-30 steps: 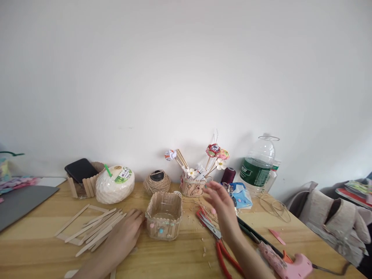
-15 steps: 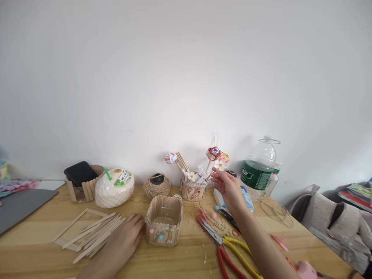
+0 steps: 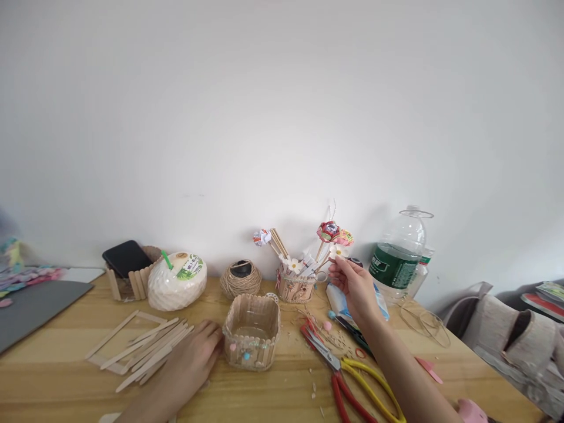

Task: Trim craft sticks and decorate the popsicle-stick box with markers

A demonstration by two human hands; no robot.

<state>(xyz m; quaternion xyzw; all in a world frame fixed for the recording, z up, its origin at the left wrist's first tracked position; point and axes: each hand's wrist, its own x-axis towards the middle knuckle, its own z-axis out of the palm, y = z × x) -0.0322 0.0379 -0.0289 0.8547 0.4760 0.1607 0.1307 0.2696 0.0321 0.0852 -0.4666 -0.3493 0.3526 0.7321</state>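
My right hand (image 3: 353, 288) reaches to the small decorated pot (image 3: 296, 289) near the wall, thumb and fingertips pinched on a white flower (image 3: 338, 252) at its right side. Paper flowers (image 3: 328, 231), thin wooden sticks and another white flower (image 3: 292, 265) stand up from that pot. On the table lies my left hand (image 3: 205, 351), fingers loosely extended and holding nothing I can see. It sits between a heap of craft sticks (image 3: 152, 349) and a clear box lined with sticks (image 3: 252, 352), which has pink and blue pompoms on its front.
Scissors (image 3: 335, 364) with red and yellow handles lie right of the box, among scraps. Along the wall stand a phone (image 3: 127, 259) in a stick holder, a white coconut (image 3: 177, 288) with a green straw, twine (image 3: 240, 279) and a large bottle (image 3: 399, 258).
My right hand's fingertips have come together on the white flower. My left hand stays beside the box. The whole view has shifted slightly.
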